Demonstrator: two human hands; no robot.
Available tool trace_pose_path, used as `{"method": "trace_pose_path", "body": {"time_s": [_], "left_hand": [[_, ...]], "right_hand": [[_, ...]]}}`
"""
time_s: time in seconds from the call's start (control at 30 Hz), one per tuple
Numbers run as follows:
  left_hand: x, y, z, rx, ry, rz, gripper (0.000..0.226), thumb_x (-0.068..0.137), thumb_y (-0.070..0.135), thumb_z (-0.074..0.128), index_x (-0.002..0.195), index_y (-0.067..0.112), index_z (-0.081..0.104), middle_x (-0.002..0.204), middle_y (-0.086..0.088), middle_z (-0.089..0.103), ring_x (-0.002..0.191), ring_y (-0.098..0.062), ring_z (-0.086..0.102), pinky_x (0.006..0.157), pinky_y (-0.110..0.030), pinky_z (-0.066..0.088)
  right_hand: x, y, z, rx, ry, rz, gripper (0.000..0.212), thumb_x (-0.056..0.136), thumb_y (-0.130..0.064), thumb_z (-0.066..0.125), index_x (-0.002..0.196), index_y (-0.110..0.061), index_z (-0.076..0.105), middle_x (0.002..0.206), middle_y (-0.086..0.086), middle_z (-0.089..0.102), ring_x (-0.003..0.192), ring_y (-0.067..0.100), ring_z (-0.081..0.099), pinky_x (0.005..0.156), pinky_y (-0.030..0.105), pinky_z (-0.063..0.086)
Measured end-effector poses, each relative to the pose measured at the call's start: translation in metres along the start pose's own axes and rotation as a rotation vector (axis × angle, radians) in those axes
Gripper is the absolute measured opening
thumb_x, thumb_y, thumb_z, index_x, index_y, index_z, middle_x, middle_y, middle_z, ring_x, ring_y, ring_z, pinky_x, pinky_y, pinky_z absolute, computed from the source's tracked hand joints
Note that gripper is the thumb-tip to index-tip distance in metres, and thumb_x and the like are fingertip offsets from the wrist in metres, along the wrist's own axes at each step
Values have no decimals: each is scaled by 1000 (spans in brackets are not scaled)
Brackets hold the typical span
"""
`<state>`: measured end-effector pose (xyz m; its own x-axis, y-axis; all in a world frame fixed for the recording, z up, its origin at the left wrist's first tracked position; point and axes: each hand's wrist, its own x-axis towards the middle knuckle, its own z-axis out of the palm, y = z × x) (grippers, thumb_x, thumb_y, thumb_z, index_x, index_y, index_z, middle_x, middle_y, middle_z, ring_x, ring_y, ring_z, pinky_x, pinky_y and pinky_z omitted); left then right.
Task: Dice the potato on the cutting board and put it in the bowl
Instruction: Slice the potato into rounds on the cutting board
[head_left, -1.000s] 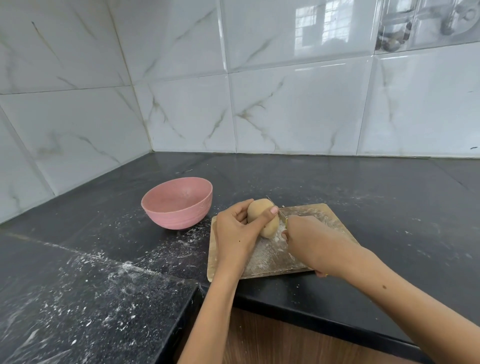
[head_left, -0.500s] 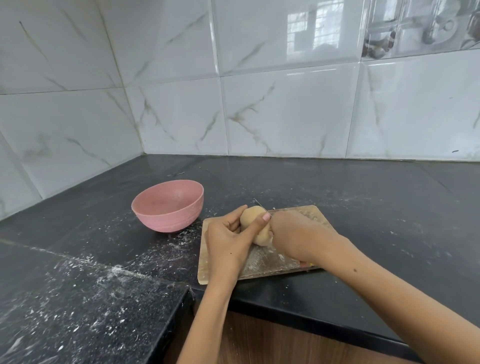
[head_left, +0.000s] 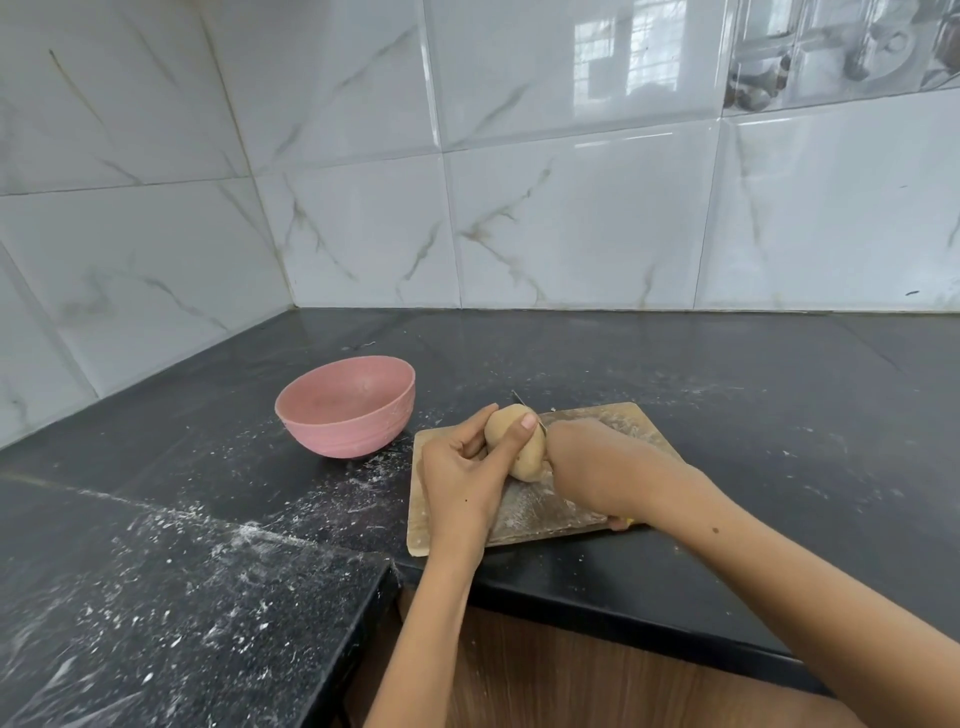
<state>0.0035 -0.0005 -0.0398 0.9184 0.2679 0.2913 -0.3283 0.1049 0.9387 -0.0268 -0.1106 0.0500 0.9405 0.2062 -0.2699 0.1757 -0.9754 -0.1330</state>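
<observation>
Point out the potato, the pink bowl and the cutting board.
potato (head_left: 519, 441): head view, bare skin between the hands.
pink bowl (head_left: 343, 434): head view, near outer wall.
cutting board (head_left: 540, 512): head view, bare floury surface near front edge.

At the centre of the frame a tan, oval potato (head_left: 517, 441) sits on a worn wooden cutting board (head_left: 613, 421) on the black, flour-dusted desk (head_left: 208, 519). The left hand (head_left: 462, 478) grips the potato from the left. The right hand (head_left: 587, 467) covers a knife's handle; only a thin blade tip (head_left: 519, 399) shows behind the potato. A pink round bowl (head_left: 347, 406) stands left of the board.
</observation>
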Motion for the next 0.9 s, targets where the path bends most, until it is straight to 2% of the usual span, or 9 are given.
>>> {"method": "trace_pose_path", "body": {"time_s": [0.1, 0.17, 0.27, 0.33, 0.43, 0.53, 0.67, 0.83, 0.9], "left_hand": [[2, 0, 0, -58, -7, -57, 56, 67, 25, 88, 114, 2, 69, 99, -7, 75, 98, -19, 70, 89, -43, 56], [3, -1, 1, -74, 4, -70, 64, 62, 31, 89, 115, 2, 68, 101, -7, 74, 99, -20, 70, 90, -50, 54], [2, -2, 3, -48, -2, -49, 59, 68, 24, 86, 118, 0, 66, 99, -7, 74, 97, -16, 70, 89, -45, 56], [1, -2, 2, -35, 12, -45, 53, 70, 21, 84, 116, 1, 66, 95, -6, 75, 95, -13, 70, 88, -39, 56], [2, -1, 1, -74, 8, -84, 65, 60, 36, 91, 113, 4, 69, 99, -8, 75, 99, -22, 70, 92, -50, 53], [5, -3, 1, -54, 1, -61, 65, 60, 41, 89, 112, 6, 70, 100, -8, 74, 100, -23, 70, 90, -51, 53], [3, -4, 2, 20, 9, -9, 52, 72, 24, 84, 115, 1, 68, 98, -6, 74, 95, -12, 70, 81, -27, 57], [4, -2, 1, -22, 2, -67, 56, 70, 27, 87, 115, 0, 68, 98, -8, 75, 96, -19, 71, 83, -41, 58], [6, -4, 1, -2, 3, -32, 51, 73, 26, 84, 115, 1, 68, 98, -6, 75, 96, -14, 70, 81, -34, 58]], "right_hand": [[-19, 12, 11, -29, 77, -102, 33, 96, -4, 42, 65, -13, 34, 63, 0, 39, 56, 19, 48, 33, 15, 32], [-28, 15, 14, -76, 58, -116, 33, 94, 3, 43, 65, -11, 36, 61, 1, 37, 46, 12, 37, 28, 14, 30], [-11, 11, 9, -84, 59, -107, 25, 92, 3, 49, 72, -9, 42, 63, 3, 38, 53, 15, 47, 27, 13, 32], [4, 9, 8, 0, 111, -110, 28, 95, -5, 46, 68, -11, 42, 63, 1, 41, 56, 14, 50, 34, 17, 37], [4, 17, 14, 41, 108, -127, 33, 97, -15, 43, 65, -17, 38, 63, -2, 44, 48, 7, 41, 43, 19, 38], [-8, 25, 23, 35, 109, -103, 29, 99, -19, 41, 69, -17, 38, 64, -4, 41, 49, 5, 37, 44, 19, 36], [5, 16, 13, 77, 99, -101, 35, 98, -13, 43, 64, -18, 35, 63, -2, 42, 50, 8, 39, 45, 21, 36], [1, 20, 15, 87, 68, -89, 35, 98, -17, 42, 64, -18, 36, 63, -2, 44, 49, 8, 41, 44, 19, 36], [-10, 22, 21, 54, 66, -80, 35, 99, -15, 40, 65, -18, 33, 64, -2, 40, 50, 8, 37, 45, 19, 34]]}}
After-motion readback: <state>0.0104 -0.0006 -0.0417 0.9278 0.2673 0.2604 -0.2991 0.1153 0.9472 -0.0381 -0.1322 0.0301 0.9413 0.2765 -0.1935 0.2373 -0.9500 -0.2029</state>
